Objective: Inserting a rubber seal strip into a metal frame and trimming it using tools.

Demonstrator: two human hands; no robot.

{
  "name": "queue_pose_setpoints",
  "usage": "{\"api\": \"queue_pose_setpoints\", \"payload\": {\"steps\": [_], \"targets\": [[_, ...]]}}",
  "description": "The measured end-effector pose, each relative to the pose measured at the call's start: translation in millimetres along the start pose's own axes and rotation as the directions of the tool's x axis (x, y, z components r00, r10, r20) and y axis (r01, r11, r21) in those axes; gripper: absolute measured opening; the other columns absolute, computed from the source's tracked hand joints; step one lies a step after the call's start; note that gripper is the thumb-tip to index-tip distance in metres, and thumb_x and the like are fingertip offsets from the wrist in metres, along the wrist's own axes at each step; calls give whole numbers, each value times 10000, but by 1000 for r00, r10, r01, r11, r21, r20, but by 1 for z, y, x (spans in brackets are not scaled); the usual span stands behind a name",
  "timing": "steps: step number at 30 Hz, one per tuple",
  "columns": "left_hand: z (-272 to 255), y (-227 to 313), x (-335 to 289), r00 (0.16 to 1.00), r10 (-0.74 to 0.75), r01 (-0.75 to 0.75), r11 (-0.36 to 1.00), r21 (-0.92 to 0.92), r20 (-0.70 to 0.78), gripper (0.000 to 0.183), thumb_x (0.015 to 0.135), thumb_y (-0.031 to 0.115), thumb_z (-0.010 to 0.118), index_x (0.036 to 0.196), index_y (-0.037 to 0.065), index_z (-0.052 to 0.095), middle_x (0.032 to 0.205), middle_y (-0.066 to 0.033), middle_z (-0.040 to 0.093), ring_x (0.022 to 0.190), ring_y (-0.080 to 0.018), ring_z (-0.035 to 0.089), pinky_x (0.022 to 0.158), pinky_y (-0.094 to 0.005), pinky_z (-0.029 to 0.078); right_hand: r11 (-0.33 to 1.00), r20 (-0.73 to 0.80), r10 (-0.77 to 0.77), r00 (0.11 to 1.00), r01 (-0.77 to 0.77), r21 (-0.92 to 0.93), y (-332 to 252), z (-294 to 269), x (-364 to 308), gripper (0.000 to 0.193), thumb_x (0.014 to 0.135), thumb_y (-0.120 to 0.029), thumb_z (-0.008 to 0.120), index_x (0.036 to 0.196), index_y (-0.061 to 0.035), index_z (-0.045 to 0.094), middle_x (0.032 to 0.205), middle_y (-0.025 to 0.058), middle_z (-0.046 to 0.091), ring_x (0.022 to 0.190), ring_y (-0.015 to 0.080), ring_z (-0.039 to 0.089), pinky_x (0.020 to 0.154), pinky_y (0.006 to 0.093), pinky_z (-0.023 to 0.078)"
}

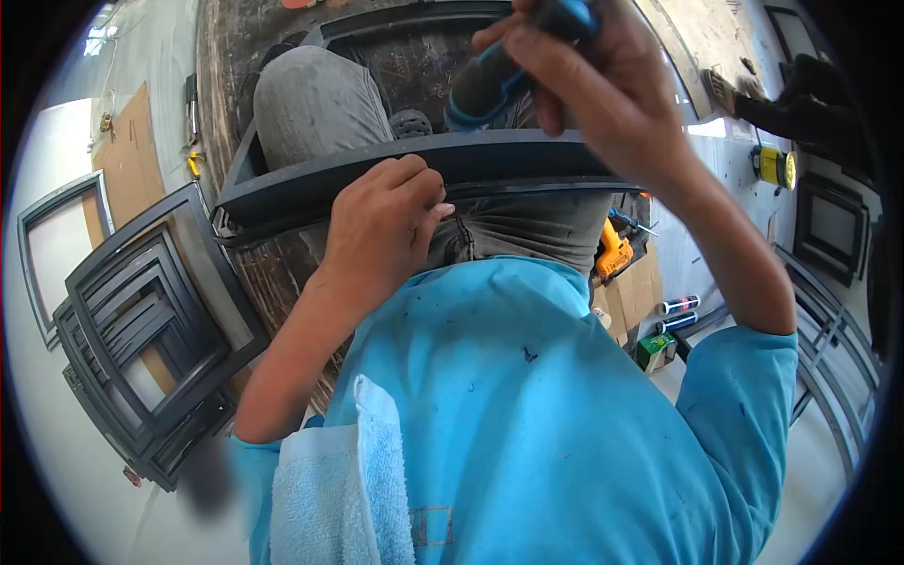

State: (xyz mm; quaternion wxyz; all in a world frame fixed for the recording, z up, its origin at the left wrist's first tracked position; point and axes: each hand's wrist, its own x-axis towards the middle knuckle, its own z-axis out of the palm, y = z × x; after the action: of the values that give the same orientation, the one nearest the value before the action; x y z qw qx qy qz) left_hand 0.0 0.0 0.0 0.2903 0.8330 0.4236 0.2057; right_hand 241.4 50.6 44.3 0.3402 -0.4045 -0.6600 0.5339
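Observation:
A dark grey rectangular frame lies across my lap, its near bar over my thighs and its far bar beyond my knees. My left hand rests against the near bar with its fingers curled and pinched together; what they hold, if anything, is hidden. Raised over the right part of that bar, my right hand is wrapped round a black-and-blue hand tool with a thick rounded body. The tool's upper part is cut off at the picture's top edge, so its kind does not show.
Several dark grey frames lean in a stack at the left. On the right are a yellow-and-black power tool, a green box, tubes and a yellow reel. Another person's dark-clothed limb shows at the far right.

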Motion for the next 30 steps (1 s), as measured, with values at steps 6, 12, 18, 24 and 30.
{"api": "queue_pose_setpoints", "payload": {"steps": [6, 12, 18, 24, 30], "targets": [[-3, 10, -5, 998, 52, -52, 998, 30, 23, 180, 788, 66, 781, 896, 12, 648, 876, -103, 637, 845, -333, 650, 717, -428, 524, 946, 2, 151, 988, -144, -289, -24, -4, -1, 228, 1009, -164, 663, 1185, -74, 550, 971, 67, 711, 798, 160, 695, 678, 307, 581], [11, 13, 1, 990, 57, -65, 997, -53, -129, 147, 825, 75, 765, 916, 22, 662, 872, -99, 618, 823, -319, 636, 723, -413, 522, 991, 50, 106, 993, -110, 78, -37, -24, 3, 275, 1037, -140, 610, 1230, -8, 465, 993, 59, 615, 713, 57, 617, 598, 191, 505], [7, 11, 2, 998, 20, -23, 999, -48, -51, 125, 846, 55, 741, 913, 20, 642, 857, -110, 608, 809, -323, 633, 706, -416, 516, 993, -64, -90, 994, 94, 73, -23, -9, 3, 265, 1020, -109, 626, 1204, 14, 480, 973, 76, 645, 788, 128, 659, 665, 243, 531], [-3, 10, 7, 993, 115, -115, 993, -22, 19, 115, 851, 20, 709, 873, 2, 597, 863, -123, 593, 841, -338, 623, 720, -436, 504, 985, 189, 12, 982, 20, -171, -52, -19, 7, 250, 1001, -97, 655, 1162, 22, 507, 892, 45, 645, 828, 102, 618, 701, 247, 480], [-6, 11, 7, 994, 95, -94, 995, -26, 57, 114, 843, 3, 700, 879, 1, 591, 879, -135, 586, 867, -356, 613, 732, -456, 498, 976, -47, -92, 995, 81, -200, 10, 30, -11, 221, 955, -125, 680, 1103, -47, 535, 732, 111, 602, 676, 190, 636, 618, 345, 506]]}}
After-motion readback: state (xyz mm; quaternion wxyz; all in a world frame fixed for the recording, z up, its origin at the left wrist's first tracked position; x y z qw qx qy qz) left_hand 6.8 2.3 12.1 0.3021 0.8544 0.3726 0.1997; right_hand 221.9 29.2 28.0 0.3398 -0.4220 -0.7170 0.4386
